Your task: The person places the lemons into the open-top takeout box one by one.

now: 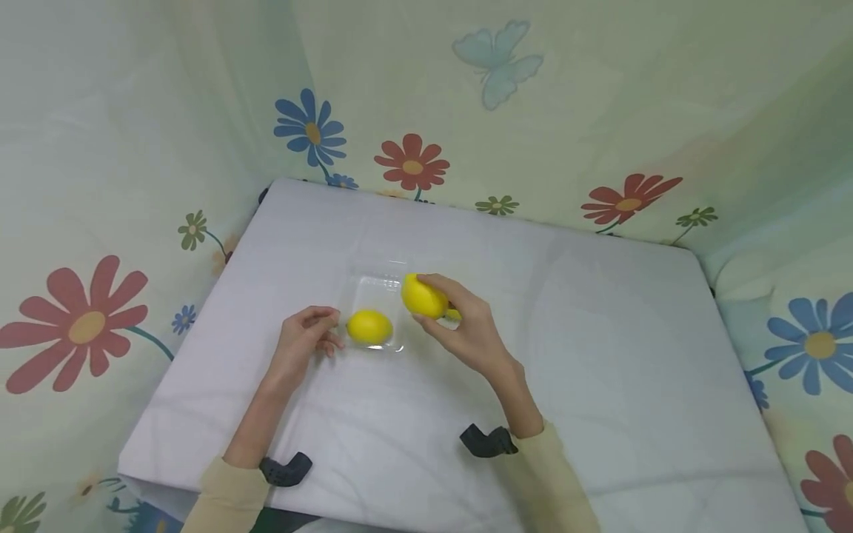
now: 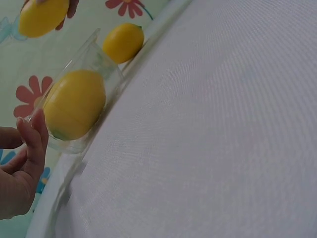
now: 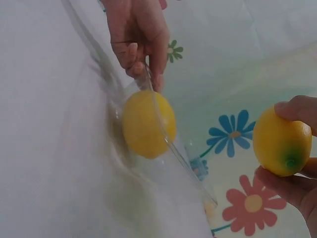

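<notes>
A clear plastic box (image 1: 381, 284) sits on the table, with one yellow lemon (image 1: 369, 327) inside at its near end. My left hand (image 1: 308, 334) is at the box's left side, pinching its rim between thumb and fingers, as the right wrist view (image 3: 139, 37) shows. Above the box's right edge, my right hand (image 1: 472, 329) holds a second lemon (image 1: 423, 297) between thumb and fingers; its greenish tip shows in the right wrist view. A third lemon (image 2: 124, 43) rests on the table just beyond the box, mostly hidden behind my right hand in the head view.
A white cloth covers the table (image 1: 600, 355). Pale curtains (image 1: 560, 111) printed with flowers and a butterfly rise behind the table and along its sides. Black curved pieces (image 1: 489, 442) stick out at both wrists.
</notes>
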The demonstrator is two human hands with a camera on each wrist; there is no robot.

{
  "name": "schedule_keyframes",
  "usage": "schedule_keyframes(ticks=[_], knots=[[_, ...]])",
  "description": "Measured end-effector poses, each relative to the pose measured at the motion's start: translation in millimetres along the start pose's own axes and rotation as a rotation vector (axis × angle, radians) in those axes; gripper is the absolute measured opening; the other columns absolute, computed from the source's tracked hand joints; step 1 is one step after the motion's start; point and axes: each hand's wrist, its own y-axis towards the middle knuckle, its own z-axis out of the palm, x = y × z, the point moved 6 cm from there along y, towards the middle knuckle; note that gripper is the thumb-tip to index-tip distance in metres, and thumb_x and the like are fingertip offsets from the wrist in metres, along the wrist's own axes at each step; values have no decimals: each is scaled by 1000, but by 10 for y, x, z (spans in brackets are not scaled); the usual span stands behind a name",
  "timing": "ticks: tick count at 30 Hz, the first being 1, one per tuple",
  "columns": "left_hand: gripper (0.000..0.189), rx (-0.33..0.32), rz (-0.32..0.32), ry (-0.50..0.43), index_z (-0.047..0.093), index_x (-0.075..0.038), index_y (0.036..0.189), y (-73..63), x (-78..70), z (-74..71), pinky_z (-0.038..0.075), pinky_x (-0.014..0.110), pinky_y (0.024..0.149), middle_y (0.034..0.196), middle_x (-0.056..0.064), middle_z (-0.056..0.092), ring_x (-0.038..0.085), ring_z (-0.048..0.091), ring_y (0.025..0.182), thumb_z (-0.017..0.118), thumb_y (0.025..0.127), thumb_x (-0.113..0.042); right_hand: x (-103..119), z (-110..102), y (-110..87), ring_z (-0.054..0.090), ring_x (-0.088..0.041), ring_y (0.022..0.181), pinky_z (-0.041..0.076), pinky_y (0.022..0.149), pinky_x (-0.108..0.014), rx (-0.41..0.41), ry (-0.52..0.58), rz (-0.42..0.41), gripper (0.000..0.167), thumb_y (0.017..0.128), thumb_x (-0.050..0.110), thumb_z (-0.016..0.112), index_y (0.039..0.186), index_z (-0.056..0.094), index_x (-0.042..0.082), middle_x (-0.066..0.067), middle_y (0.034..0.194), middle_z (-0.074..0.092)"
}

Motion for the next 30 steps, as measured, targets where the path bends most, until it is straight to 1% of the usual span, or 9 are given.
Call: schedule_keyframes(ticks=[4, 6, 8, 10, 12, 15, 19, 24, 30], knots=[[38, -1, -9, 3, 59, 10, 127, -18, 31, -7, 54, 19, 54, 99, 11, 66, 16, 69, 65, 66, 102, -18, -61, 293, 236, 64, -23, 117, 61, 90, -35, 100, 5, 37, 57, 90, 12, 80, 143, 58, 12, -7, 143, 61], [39, -5, -15, 9, 59, 9, 127, -26, 46, -14, 54, 19, 55, 99, 11, 66, 16, 69, 65, 66, 102, -20, -97, 452, 329, 63, -23, 120, 60, 93, -35, 158, -7, 73, 55, 92, 14, 78, 144, 58, 13, -7, 145, 60], [39, -11, -12, 13, 59, 9, 126, -26, 48, -19, 54, 20, 55, 100, 13, 65, 16, 69, 65, 67, 102, -20, -129, 597, 408, 61, -24, 126, 57, 101, -37, 205, -24, 117, 55, 94, 17, 77, 145, 57, 14, -6, 147, 59], [38, -19, -3, 19, 61, 8, 126, -18, 39, -17, 55, 20, 55, 102, 15, 67, 16, 69, 64, 67, 102, -21, -168, 722, 478, 58, -25, 132, 53, 109, -39, 232, -30, 168, 55, 95, 19, 75, 146, 56, 15, -6, 148, 58], [37, -22, 4, 24, 62, 8, 125, -8, 25, -11, 56, 20, 56, 103, 17, 68, 16, 69, 64, 66, 102, -21, -207, 827, 533, 56, -25, 135, 48, 114, -42, 251, -37, 215, 55, 96, 20, 75, 147, 56, 15, -5, 149, 58], [35, -24, 5, 40, 62, 7, 125, 0, 5, 2, 56, 20, 57, 105, 20, 70, 16, 69, 64, 65, 102, -19, -250, 960, 582, 56, -27, 133, 47, 115, -44, 281, -34, 244, 54, 96, 19, 74, 146, 56, 14, -8, 147, 59], [32, -20, -3, 41, 62, 7, 125, 5, 21, 15, 56, 20, 56, 106, 22, 69, 16, 68, 63, 63, 102, -16, -281, 1075, 583, 58, -29, 132, 47, 114, -45, 324, -50, 261, 53, 97, 20, 73, 146, 56, 11, -11, 146, 60], [31, -16, 4, 40, 62, 7, 125, 8, 4, 26, 55, 19, 55, 110, 24, 69, 17, 67, 62, 63, 102, -14, -347, 1132, 582, 57, -29, 134, 46, 116, -44, 359, -70, 298, 53, 100, 22, 69, 149, 53, 9, -12, 148, 59], [32, -18, 22, 60, 62, 8, 126, 15, -14, 19, 56, 20, 56, 109, 22, 68, 17, 66, 62, 62, 102, -14, -364, 1162, 583, 57, -29, 136, 44, 117, -44, 382, -84, 280, 50, 102, 21, 65, 148, 53, 5, -14, 147, 59]])
